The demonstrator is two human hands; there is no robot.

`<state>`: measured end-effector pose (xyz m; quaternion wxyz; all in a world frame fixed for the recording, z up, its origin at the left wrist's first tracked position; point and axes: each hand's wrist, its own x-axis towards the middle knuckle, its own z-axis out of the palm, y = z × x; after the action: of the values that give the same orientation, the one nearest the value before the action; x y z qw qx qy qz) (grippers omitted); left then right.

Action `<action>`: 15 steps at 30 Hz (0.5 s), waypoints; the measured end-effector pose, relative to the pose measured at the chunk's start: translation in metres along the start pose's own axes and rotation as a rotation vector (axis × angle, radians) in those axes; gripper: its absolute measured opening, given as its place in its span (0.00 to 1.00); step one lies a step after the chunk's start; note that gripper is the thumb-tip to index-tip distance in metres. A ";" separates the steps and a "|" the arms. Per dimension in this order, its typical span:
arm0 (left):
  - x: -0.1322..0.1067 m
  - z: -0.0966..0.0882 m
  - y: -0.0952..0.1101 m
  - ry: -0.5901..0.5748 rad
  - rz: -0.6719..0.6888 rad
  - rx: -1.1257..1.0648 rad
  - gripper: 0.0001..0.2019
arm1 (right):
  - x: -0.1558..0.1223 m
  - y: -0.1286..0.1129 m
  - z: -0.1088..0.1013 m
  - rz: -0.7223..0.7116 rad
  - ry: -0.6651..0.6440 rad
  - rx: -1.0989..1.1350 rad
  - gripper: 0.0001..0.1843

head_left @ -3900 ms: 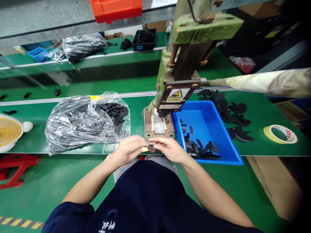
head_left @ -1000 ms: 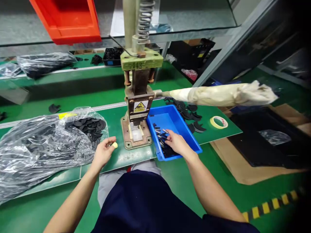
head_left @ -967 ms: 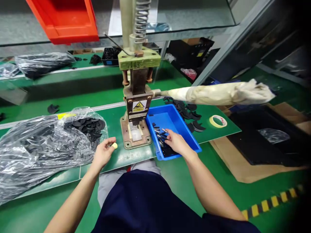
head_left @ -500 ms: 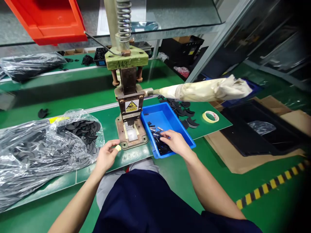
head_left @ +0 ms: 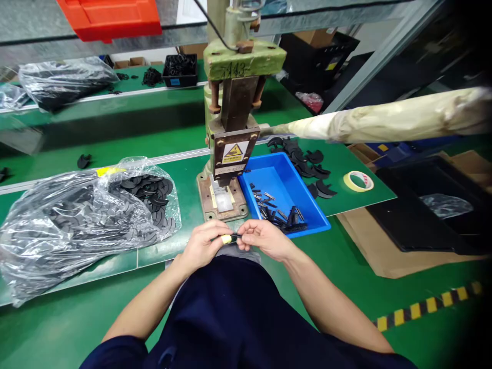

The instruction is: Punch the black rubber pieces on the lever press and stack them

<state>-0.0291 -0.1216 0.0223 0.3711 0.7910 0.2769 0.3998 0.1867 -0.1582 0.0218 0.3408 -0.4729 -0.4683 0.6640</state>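
My left hand [head_left: 205, 244] and my right hand [head_left: 265, 239] meet in front of the press, both pinching a small black strip-like part [head_left: 237, 235]. Its exact shape is mostly hidden by the fingers. Yellow tape wraps a fingertip of the left hand. Just beyond them stands the hand press [head_left: 235, 154], its base plate [head_left: 205, 202] bearing a pale metal block [head_left: 223, 201]. Beside it, a blue tray [head_left: 313, 212] holds several small black parts [head_left: 282, 218], some with metallic faces.
A clear plastic bag [head_left: 69, 230] of black curved pieces lies on the left. Loose curved pieces [head_left: 303, 159] and a tape roll [head_left: 358, 181] sit right of the tray. The press's wrapped lever [head_left: 365, 120] juts out to the right. A red bin [head_left: 115, 18] hangs above.
My right hand has come out of the blue tray with a small black part and moved left. My left hand has moved right to meet it. The view has shifted.
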 end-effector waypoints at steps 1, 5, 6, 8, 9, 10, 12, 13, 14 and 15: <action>-0.003 -0.001 -0.002 0.034 -0.003 0.011 0.08 | 0.001 0.002 0.002 -0.027 0.030 -0.020 0.25; -0.016 0.000 -0.006 0.104 0.053 0.075 0.09 | 0.003 0.011 0.013 -0.151 0.158 -0.150 0.18; -0.018 0.000 -0.007 0.121 0.075 0.089 0.09 | 0.004 0.013 0.015 -0.185 0.183 -0.185 0.15; -0.022 0.001 -0.008 0.153 0.113 0.105 0.09 | 0.004 0.014 0.019 -0.247 0.219 -0.246 0.13; -0.024 0.001 -0.008 0.165 0.127 0.109 0.09 | 0.003 0.015 0.020 -0.272 0.229 -0.271 0.12; -0.025 0.001 -0.008 0.173 0.139 0.110 0.10 | 0.003 0.014 0.021 -0.292 0.235 -0.293 0.11; -0.027 0.000 -0.009 0.177 0.158 0.115 0.10 | 0.002 0.013 0.022 -0.326 0.237 -0.328 0.09; -0.028 0.000 -0.010 0.176 0.162 0.118 0.11 | 0.002 0.012 0.023 -0.339 0.238 -0.343 0.09; -0.029 0.000 -0.010 0.178 0.165 0.121 0.11 | 0.001 0.012 0.023 -0.352 0.240 -0.356 0.08; -0.029 -0.001 -0.011 0.181 0.169 0.122 0.11 | 0.001 0.011 0.024 -0.365 0.244 -0.367 0.08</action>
<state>-0.0465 -0.1366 0.0013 0.2609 0.7934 0.2651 0.4818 0.1637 -0.1678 0.0139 0.4170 -0.5110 -0.6137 0.4340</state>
